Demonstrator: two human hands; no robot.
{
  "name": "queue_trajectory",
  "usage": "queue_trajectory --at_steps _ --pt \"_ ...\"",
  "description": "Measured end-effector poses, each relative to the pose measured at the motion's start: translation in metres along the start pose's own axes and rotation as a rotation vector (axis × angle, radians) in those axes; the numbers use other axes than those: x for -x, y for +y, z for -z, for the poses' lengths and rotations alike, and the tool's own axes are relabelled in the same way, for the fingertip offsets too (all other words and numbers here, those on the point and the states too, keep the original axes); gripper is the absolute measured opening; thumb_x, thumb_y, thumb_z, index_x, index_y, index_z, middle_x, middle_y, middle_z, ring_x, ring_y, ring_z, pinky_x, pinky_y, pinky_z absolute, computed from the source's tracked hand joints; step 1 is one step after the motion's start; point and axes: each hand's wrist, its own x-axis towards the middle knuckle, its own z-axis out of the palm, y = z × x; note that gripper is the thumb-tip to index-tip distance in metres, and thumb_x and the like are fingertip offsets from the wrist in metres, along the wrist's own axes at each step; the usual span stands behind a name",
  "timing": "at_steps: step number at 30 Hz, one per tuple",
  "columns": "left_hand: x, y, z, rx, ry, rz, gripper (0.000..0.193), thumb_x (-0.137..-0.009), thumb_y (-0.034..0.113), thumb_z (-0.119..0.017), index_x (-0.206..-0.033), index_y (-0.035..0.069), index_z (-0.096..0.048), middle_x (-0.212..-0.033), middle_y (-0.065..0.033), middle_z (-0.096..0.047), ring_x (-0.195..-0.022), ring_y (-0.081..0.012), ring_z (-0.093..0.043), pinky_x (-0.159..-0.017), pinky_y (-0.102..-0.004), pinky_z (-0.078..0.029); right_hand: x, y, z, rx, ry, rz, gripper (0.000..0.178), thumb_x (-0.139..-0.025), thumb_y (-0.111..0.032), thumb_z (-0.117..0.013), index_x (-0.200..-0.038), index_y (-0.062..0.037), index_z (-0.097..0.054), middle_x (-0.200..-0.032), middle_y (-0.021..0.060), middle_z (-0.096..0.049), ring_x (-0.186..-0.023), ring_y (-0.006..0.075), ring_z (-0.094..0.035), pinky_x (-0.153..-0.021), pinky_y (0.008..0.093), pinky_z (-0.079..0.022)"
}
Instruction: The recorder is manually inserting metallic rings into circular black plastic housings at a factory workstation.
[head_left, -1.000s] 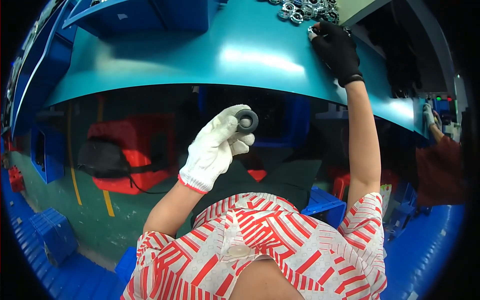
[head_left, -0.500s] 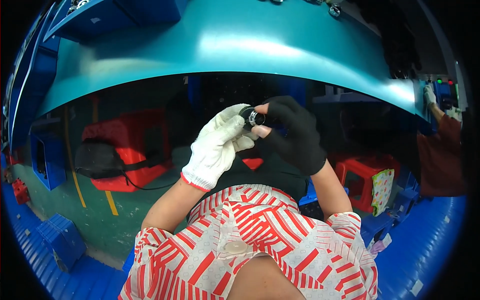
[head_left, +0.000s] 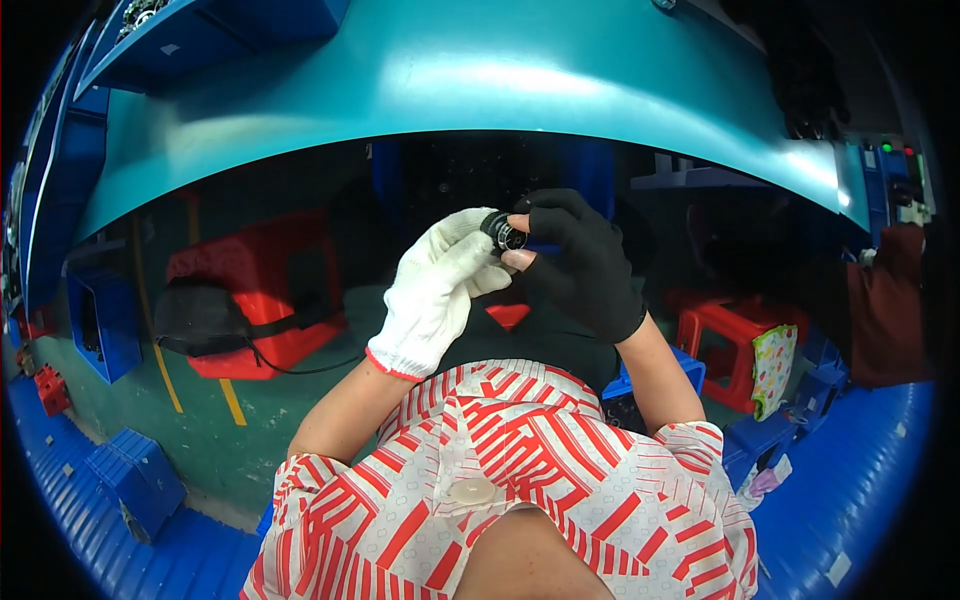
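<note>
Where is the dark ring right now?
Near the middle of the head view, in the left hand, the dark ring sits just left of the shiny round part in the right hand.

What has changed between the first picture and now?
The right hand moved from the teal table, beside the shiny parts, back toward the body and leftward to meet the left hand. Its fingertips now hold a shiny metal part at the black ring. The view shifted, so that pile is out of frame. Unchanged: the left hand's grip on the ring.
</note>
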Motion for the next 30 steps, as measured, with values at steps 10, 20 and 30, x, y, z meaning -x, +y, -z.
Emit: queue_trajectory --at_steps 10,20,30 --pt "0.004 0.002 -0.014 -0.595 0.101 -0.234 0.049 -0.076 -0.006 -0.068 -0.119 -0.006 -0.045 -0.109 -0.0143 -0.056 -0.093 -0.0177 -0.061 -0.082 -0.0287 -0.054 0.008 0.002 -0.017 -0.094 -0.065 -0.084 0.046 -0.072 0.0 -0.071 -0.116 -0.0065 -0.058 -0.113 0.0146 -0.06 -0.102 0.0297 -0.062 -0.083 0.0336 -0.05" --pt "0.004 -0.012 -0.005 -0.69 0.1 -0.352 0.048 -0.074 -0.006 -0.071 -0.116 -0.003 -0.048 -0.109 -0.0138 -0.059 -0.096 -0.0176 -0.062 -0.084 -0.0286 -0.054 0.015 0.012 -0.022 0.05 -0.124 -0.085 0.039 -0.075 -0.004 -0.066 -0.112 -0.0065 -0.055 -0.108 0.0135 -0.059 -0.093 0.0322 -0.061 -0.075 0.0368 -0.05" --pt "-0.005 -0.026 0.016 -0.999 0.022 -0.672 0.031 -0.079 -0.002 -0.069 -0.107 -0.003 -0.056 -0.094 -0.0152 -0.067 -0.081 -0.0182 -0.068 -0.073 -0.0263 -0.055 0.016 0.007 -0.022 0.156 -0.154 -0.096 0.031 -0.074 -0.009 -0.069 -0.102 -0.0081 -0.056 -0.096 0.0116 -0.059 -0.083 0.0319 -0.061 -0.067 0.0388 -0.049"
